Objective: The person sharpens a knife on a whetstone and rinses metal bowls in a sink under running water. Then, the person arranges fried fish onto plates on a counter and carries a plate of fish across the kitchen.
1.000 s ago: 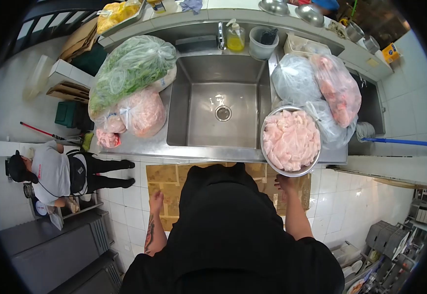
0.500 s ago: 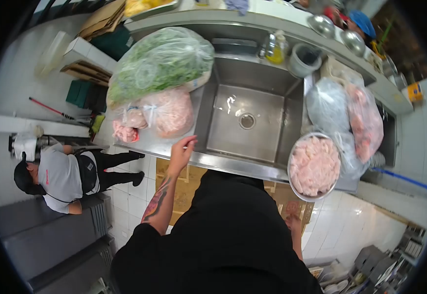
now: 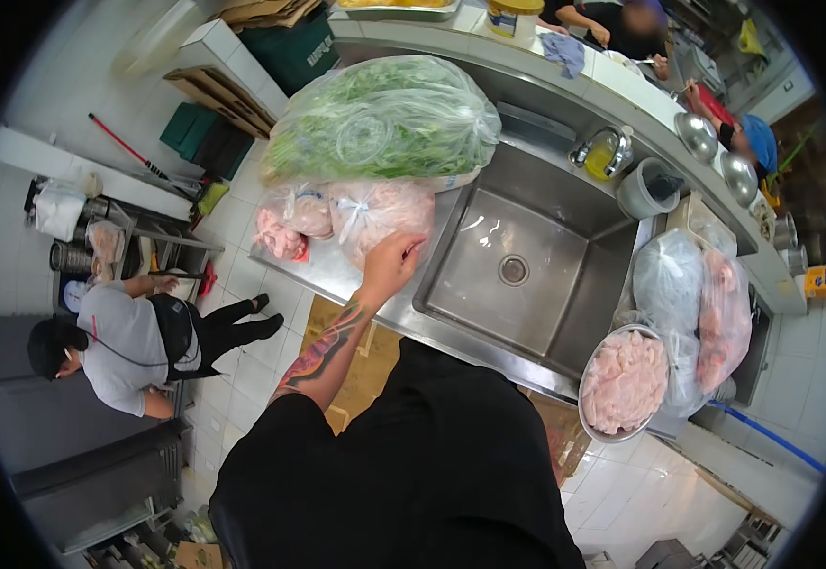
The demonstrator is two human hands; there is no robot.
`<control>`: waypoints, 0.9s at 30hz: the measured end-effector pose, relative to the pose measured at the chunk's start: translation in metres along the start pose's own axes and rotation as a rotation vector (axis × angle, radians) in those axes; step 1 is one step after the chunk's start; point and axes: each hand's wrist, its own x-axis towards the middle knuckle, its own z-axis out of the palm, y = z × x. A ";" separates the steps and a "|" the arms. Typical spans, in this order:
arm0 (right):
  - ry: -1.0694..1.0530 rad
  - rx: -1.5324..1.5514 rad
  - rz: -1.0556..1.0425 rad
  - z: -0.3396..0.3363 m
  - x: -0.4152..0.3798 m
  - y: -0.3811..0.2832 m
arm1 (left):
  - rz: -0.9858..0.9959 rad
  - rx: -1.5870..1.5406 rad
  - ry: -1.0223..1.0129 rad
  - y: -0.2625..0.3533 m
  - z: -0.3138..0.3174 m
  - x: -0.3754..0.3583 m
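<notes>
My left hand (image 3: pixel 392 266) is at the lower right edge of a clear knotted bag of pale pink meat (image 3: pixel 365 216), its fingers curled against the plastic. The bag rests on the steel counter, left of the sink (image 3: pixel 526 261). Beside it are a smaller bag of meat (image 3: pixel 307 211) and a bunched pink bag (image 3: pixel 278 235). Behind them lies a big clear bag of leafy greens (image 3: pixel 375 123). A metal bowl of pale meat pieces (image 3: pixel 624 382) stands at the counter's right front corner. My right hand does not show; my body hides that side.
Clear bags (image 3: pixel 669 284) and a bag of reddish meat (image 3: pixel 724 318) lie at the right. Behind the sink stand a yellow liquid bottle (image 3: pixel 602 155) and a grey bucket (image 3: pixel 648 188). A co-worker (image 3: pixel 133 341) is at the left; others work beyond the shelf.
My left hand has moved forward and right, to the bag of meat, and its fingers have curled in. My right hand has gone out of sight. The view has shifted.
</notes>
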 end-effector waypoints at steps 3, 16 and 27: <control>-0.006 -0.043 0.058 -0.013 0.009 -0.010 | -0.038 -0.012 -0.018 0.000 0.005 -0.018; -0.106 -0.231 -0.081 -0.054 0.045 0.018 | -0.262 0.067 0.046 -0.003 0.006 -0.144; -0.127 0.245 0.240 -0.049 0.069 -0.002 | -0.317 0.189 0.087 -0.002 -0.008 -0.257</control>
